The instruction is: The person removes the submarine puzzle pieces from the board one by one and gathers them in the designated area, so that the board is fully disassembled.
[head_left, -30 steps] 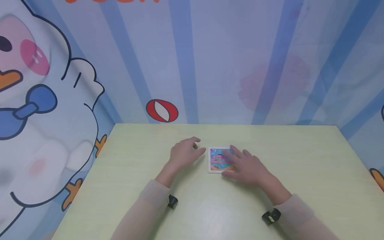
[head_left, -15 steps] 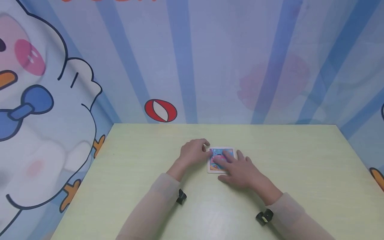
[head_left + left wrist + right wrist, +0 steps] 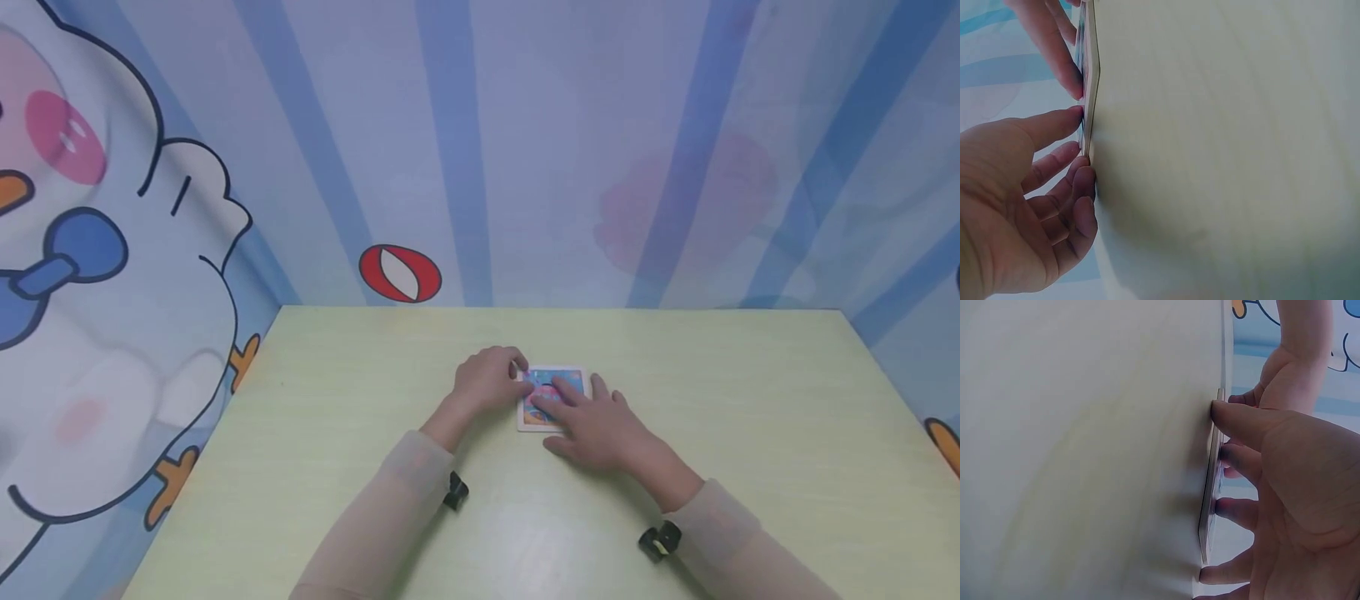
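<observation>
Showing the printed face, the head view has a card [image 3: 546, 389] on the pale table [image 3: 360, 367], its left edge pinched by the left hand [image 3: 487, 381], the right hand [image 3: 600, 430] partly covering it, fingers spread. The left wrist view adds its thin side; the right wrist view, the right thumb [image 3: 1241, 420] at that side.

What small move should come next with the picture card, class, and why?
Probably the left hand should gently lift the left edge of the picture card: that hand's thumb touches the face there, its curled fingers sit at the edge, and the right hand rests fingers across the face, seemingly well placed to steady it.
</observation>
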The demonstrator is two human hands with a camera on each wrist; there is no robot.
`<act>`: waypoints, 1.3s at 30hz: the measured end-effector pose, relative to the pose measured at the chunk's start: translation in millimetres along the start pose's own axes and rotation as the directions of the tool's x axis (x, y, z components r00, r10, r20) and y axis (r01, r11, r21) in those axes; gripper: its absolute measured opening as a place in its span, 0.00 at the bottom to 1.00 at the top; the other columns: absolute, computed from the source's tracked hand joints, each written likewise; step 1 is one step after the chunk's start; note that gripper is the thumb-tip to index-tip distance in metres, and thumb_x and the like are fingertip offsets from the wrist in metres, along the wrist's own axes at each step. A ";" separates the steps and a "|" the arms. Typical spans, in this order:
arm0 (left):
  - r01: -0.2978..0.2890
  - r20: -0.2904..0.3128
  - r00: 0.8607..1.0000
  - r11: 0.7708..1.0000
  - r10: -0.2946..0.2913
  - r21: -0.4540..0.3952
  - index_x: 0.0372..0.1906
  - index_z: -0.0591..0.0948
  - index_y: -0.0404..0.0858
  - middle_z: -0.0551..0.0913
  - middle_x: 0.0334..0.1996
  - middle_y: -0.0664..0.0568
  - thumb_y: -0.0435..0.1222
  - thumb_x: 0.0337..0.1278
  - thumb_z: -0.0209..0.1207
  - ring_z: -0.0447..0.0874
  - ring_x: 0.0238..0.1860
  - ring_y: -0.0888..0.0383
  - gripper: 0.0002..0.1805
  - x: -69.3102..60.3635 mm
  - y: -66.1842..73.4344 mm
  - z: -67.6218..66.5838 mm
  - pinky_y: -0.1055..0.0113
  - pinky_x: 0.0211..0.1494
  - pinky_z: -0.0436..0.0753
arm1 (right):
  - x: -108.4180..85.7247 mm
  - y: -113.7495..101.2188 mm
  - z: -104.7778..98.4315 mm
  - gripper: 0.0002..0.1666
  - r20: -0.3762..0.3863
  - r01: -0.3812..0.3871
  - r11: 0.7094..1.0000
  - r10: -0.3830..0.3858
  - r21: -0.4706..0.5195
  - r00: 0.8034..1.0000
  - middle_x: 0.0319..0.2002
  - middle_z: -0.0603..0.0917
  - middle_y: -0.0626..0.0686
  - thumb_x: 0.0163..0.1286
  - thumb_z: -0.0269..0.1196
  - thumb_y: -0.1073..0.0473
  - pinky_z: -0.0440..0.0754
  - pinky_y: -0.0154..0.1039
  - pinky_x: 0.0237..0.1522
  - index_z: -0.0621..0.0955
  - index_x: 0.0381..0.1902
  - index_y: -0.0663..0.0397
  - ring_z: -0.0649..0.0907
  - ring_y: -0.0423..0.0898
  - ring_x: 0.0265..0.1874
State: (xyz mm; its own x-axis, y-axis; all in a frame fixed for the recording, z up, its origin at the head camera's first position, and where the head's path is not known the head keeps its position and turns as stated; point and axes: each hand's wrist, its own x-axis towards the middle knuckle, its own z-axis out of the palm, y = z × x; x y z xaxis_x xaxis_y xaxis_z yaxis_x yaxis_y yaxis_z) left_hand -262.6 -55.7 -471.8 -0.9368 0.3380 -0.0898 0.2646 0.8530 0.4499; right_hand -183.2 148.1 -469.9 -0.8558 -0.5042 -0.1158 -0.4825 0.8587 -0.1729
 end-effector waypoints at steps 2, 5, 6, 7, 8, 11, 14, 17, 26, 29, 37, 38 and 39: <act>0.002 -0.004 1.000 1.000 -0.002 -0.005 0.51 0.86 0.47 0.83 0.38 0.58 0.50 0.61 0.71 0.80 0.37 0.58 0.18 0.6 0.0 0.5 0.61 0.37 0.77 | 0.4 -0.4 -0.4 0.38 0.000 0.000 1.000 0.000 -0.002 1.000 0.79 0.63 0.60 0.76 0.59 0.37 0.69 0.76 0.57 0.67 0.80 0.37 0.62 0.84 0.68; 0.005 -0.007 1.000 1.000 -0.005 -0.007 0.51 0.86 0.47 0.83 0.37 0.58 0.49 0.61 0.71 0.80 0.37 0.58 0.18 1.1 0.2 1.1 0.61 0.37 0.77 | 0.8 -0.4 -0.1 0.38 0.005 -0.005 1.000 0.005 -0.003 1.000 0.79 0.63 0.59 0.76 0.59 0.37 0.68 0.77 0.58 0.67 0.80 0.37 0.62 0.84 0.68; 0.006 -0.007 1.000 1.000 -0.006 -0.008 0.51 0.86 0.47 0.82 0.37 0.58 0.49 0.61 0.71 0.80 0.37 0.58 0.18 1.1 0.3 1.4 0.61 0.36 0.77 | 0.9 -0.3 0.2 0.38 0.008 -0.007 1.000 0.007 -0.003 1.000 0.79 0.63 0.59 0.76 0.59 0.37 0.68 0.77 0.58 0.67 0.80 0.37 0.62 0.84 0.68; 0.007 -0.007 1.000 1.000 -0.007 -0.009 0.51 0.86 0.47 0.82 0.37 0.58 0.49 0.61 0.71 0.79 0.37 0.58 0.18 1.1 0.2 1.6 0.61 0.36 0.77 | 0.9 -0.1 0.6 0.38 0.010 -0.008 1.000 0.008 -0.004 1.000 0.79 0.63 0.59 0.76 0.59 0.37 0.68 0.77 0.58 0.67 0.80 0.36 0.62 0.84 0.68; 0.007 -0.008 1.000 1.000 -0.007 -0.009 0.51 0.86 0.47 0.82 0.37 0.58 0.49 0.60 0.72 0.79 0.37 0.58 0.18 0.8 0.4 1.7 0.61 0.36 0.77 | 0.9 0.1 1.0 0.38 0.011 -0.008 1.000 0.008 -0.007 1.000 0.79 0.63 0.59 0.76 0.59 0.37 0.68 0.77 0.58 0.67 0.80 0.36 0.61 0.84 0.68; 0.006 -0.009 1.000 1.000 -0.006 -0.013 0.51 0.86 0.46 0.81 0.37 0.58 0.49 0.60 0.72 0.79 0.37 0.58 0.18 0.7 0.1 1.6 0.62 0.36 0.77 | 1.1 0.2 1.7 0.38 0.014 -0.006 1.000 0.006 -0.010 1.000 0.79 0.63 0.60 0.77 0.58 0.37 0.68 0.77 0.57 0.66 0.80 0.36 0.61 0.85 0.68; 0.005 -0.011 1.000 1.000 -0.005 -0.019 0.51 0.85 0.46 0.80 0.37 0.58 0.49 0.60 0.72 0.78 0.36 0.59 0.19 0.9 -0.1 1.6 0.62 0.36 0.76 | 1.2 0.1 1.8 0.38 0.007 -0.001 1.000 0.001 -0.011 1.000 0.79 0.63 0.60 0.77 0.58 0.37 0.69 0.77 0.57 0.67 0.80 0.37 0.61 0.85 0.68; 0.007 -0.015 1.000 1.000 -0.008 -0.027 0.51 0.85 0.46 0.80 0.37 0.59 0.49 0.60 0.72 0.78 0.36 0.59 0.19 1.1 0.0 1.9 0.63 0.37 0.75 | 1.1 -0.4 1.7 0.38 0.001 0.004 1.000 -0.004 -0.010 1.000 0.79 0.63 0.60 0.77 0.58 0.37 0.69 0.77 0.56 0.67 0.79 0.37 0.61 0.85 0.68; 0.025 -0.068 0.997 0.988 -0.036 -0.154 0.48 0.86 0.46 0.87 0.38 0.59 0.44 0.67 0.66 0.84 0.40 0.58 0.10 -0.4 1.3 3.1 0.58 0.45 0.79 | 1.0 0.3 2.8 0.38 0.016 -0.008 1.000 0.009 -0.027 1.000 0.79 0.62 0.59 0.77 0.57 0.36 0.70 0.76 0.56 0.67 0.80 0.36 0.62 0.84 0.69; 0.037 -0.081 0.995 0.982 -0.053 -0.187 0.47 0.86 0.47 0.87 0.38 0.59 0.45 0.68 0.65 0.84 0.41 0.58 0.09 -1.7 0.3 2.1 0.57 0.46 0.79 | 1.4 0.6 3.5 0.38 0.018 -0.010 1.000 0.010 -0.024 1.000 0.79 0.62 0.59 0.77 0.57 0.36 0.70 0.76 0.57 0.66 0.80 0.36 0.62 0.84 0.69; 0.071 -0.102 0.990 0.964 -0.100 -0.255 0.47 0.87 0.47 0.87 0.39 0.58 0.45 0.68 0.65 0.84 0.43 0.56 0.09 -11.4 -8.8 -7.8 0.53 0.50 0.79 | 0.3 -0.4 2.2 0.39 0.030 -0.010 1.000 0.011 -0.024 1.000 0.80 0.61 0.59 0.77 0.57 0.35 0.69 0.76 0.58 0.66 0.80 0.37 0.61 0.83 0.69; 0.077 -0.104 0.989 0.963 -0.107 -0.258 0.47 0.87 0.47 0.87 0.39 0.57 0.45 0.69 0.65 0.84 0.43 0.55 0.09 -12.7 -11.0 -9.4 0.53 0.50 0.78 | 0.2 -0.6 2.0 0.39 0.031 -0.011 1.000 0.012 -0.023 0.999 0.80 0.61 0.59 0.77 0.57 0.35 0.69 0.76 0.58 0.66 0.80 0.37 0.61 0.83 0.69; 0.084 -0.104 0.988 0.962 -0.114 -0.259 0.47 0.87 0.47 0.87 0.39 0.57 0.45 0.69 0.65 0.84 0.43 0.55 0.09 -13.8 -13.7 -11.0 0.53 0.50 0.78 | 0.2 -1.0 1.9 0.39 0.030 -0.010 1.000 0.011 -0.022 0.999 0.80 0.61 0.59 0.77 0.57 0.35 0.70 0.76 0.58 0.66 0.80 0.37 0.61 0.83 0.69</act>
State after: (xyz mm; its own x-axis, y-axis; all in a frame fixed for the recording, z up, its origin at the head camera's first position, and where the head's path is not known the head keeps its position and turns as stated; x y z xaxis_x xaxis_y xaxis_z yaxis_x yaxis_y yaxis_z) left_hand -255.8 -76.4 -466.9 -0.9796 0.1952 -0.0481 0.1165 0.7462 0.6555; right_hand -182.5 147.0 -471.6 -0.8551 -0.4972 -0.1472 -0.4777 0.8657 -0.1496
